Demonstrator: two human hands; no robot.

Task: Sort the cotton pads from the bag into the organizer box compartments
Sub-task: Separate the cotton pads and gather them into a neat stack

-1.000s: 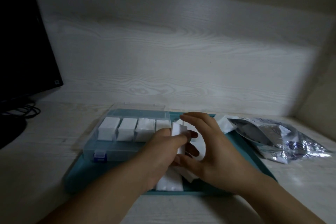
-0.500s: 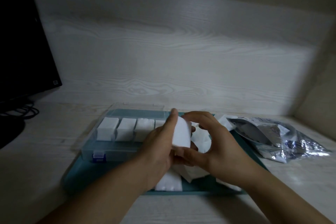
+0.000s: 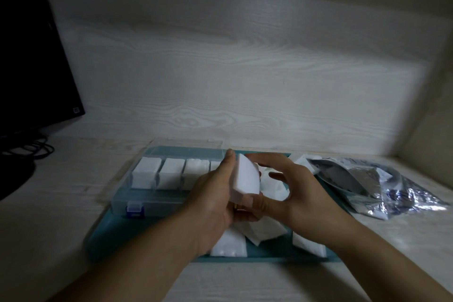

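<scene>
A clear plastic organizer box sits left on a teal flat tray at lower centre; a crinkled silver foil bag lies right of the tray on the desk.

Pale desk: tray, bag, monitor.

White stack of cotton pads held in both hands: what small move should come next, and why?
Probably lower the white stack of cotton pads, gripped by the left hand and right hand, into the clear plastic organizer box, beside its filled compartments.
</scene>
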